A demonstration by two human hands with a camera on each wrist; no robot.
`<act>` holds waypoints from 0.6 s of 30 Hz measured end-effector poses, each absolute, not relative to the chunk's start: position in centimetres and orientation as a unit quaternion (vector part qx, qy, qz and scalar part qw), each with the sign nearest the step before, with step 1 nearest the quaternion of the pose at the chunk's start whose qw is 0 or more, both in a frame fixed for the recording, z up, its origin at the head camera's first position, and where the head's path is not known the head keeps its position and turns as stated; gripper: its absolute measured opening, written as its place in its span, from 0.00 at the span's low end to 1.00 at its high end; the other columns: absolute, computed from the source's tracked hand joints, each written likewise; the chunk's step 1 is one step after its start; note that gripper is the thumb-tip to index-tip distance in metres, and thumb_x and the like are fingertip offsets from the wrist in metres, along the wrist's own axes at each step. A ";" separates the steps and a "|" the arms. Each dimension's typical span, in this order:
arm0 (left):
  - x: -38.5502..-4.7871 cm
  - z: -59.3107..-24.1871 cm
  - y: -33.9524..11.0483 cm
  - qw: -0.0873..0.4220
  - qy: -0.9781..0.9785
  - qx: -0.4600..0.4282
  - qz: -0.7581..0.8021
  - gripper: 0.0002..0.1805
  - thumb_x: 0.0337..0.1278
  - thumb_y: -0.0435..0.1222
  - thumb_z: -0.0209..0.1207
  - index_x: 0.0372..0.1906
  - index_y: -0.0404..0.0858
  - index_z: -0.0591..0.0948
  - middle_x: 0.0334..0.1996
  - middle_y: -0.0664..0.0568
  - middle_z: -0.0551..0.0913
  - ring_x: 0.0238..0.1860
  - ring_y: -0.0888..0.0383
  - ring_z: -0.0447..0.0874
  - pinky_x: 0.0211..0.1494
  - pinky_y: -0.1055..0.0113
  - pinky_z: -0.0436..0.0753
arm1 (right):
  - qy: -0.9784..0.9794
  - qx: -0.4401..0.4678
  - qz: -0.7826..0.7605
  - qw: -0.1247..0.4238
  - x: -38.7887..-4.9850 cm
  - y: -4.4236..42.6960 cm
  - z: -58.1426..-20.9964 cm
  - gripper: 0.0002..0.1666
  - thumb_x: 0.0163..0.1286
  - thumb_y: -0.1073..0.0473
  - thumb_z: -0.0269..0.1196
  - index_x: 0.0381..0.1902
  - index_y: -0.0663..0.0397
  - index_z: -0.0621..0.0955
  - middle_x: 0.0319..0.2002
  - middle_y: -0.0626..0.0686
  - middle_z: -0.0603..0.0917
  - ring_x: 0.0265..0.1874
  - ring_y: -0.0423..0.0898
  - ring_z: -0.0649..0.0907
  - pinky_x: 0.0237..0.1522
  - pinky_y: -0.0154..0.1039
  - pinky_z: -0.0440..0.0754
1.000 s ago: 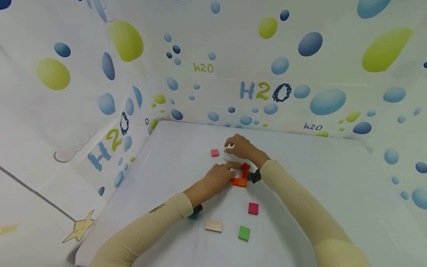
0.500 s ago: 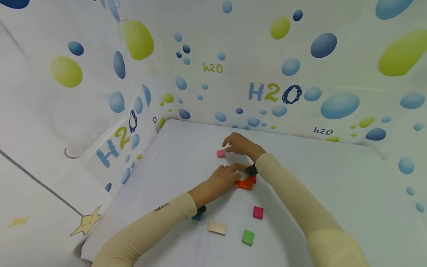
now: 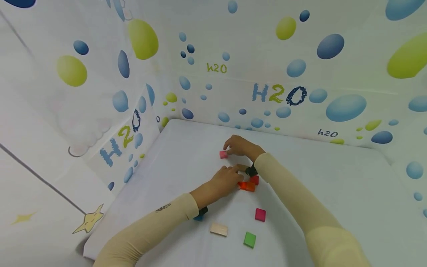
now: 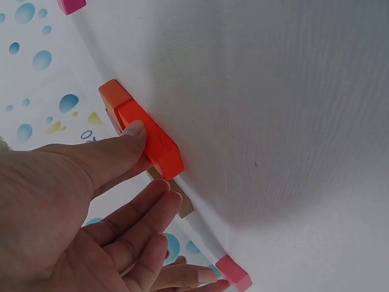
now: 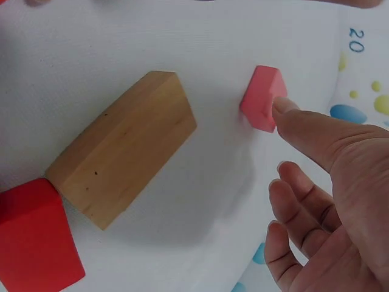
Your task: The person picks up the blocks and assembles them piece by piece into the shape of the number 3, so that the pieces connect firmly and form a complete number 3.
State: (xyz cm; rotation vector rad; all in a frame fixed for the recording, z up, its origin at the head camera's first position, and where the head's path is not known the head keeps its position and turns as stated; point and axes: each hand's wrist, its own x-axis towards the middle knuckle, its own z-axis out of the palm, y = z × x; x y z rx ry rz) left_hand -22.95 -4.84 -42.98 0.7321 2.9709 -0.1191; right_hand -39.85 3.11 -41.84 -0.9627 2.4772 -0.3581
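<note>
My left hand [image 3: 222,181] pinches an orange-red block [image 4: 149,139]; in the left wrist view the thumb lies on its face and the index finger is mostly hidden behind. The other left fingers are bent loosely below. An orange block [image 4: 114,95] adjoins its end. Farther back, my right hand [image 3: 241,145] has its thumb on a small pink block [image 5: 261,98] on the table, with the index fingertip by its far side in the head view. Between the hands lie a wooden block [image 5: 130,149] and a red block [image 5: 39,234], touching at a corner.
Nearer on the white table [image 3: 333,178] lie a crimson block [image 3: 260,214], a pale wooden block [image 3: 218,229] and a green block [image 3: 249,240]. A blue block [image 3: 198,218] is partly covered by the left wrist. Patterned walls [image 3: 233,89] rise behind and at left.
The right thumb and index finger have come down and left onto the pink block. The left hand stays at the orange-red block. The whole head view has shifted slightly.
</note>
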 end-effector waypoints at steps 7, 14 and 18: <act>-23.2 -43.4 -4.7 0.040 0.969 0.238 -0.047 0.17 0.68 0.45 0.70 0.59 0.52 0.88 0.57 0.50 0.84 0.55 0.55 0.84 0.57 0.63 0.83 | 0.903 -0.340 -0.135 0.226 -39.8 3.2 -42.4 0.15 0.78 0.58 0.65 0.59 0.50 0.87 0.57 0.57 0.82 0.56 0.53 0.79 0.62 0.47 0.83; -23.4 -43.8 -4.8 0.048 0.970 0.235 -0.037 0.18 0.68 0.45 0.70 0.60 0.52 0.87 0.58 0.50 0.84 0.56 0.54 0.84 0.59 0.62 0.82 | 0.900 -0.342 -0.133 0.234 -39.8 3.5 -42.6 0.15 0.78 0.57 0.64 0.59 0.50 0.86 0.56 0.58 0.83 0.56 0.53 0.80 0.62 0.47 0.82; -23.4 -43.9 -4.8 0.052 0.971 0.230 -0.040 0.18 0.70 0.46 0.68 0.61 0.52 0.87 0.59 0.50 0.84 0.57 0.54 0.83 0.61 0.59 0.82 | 0.897 -0.340 -0.138 0.245 -39.6 3.9 -42.6 0.14 0.78 0.57 0.64 0.58 0.49 0.86 0.57 0.58 0.83 0.57 0.54 0.79 0.63 0.50 0.81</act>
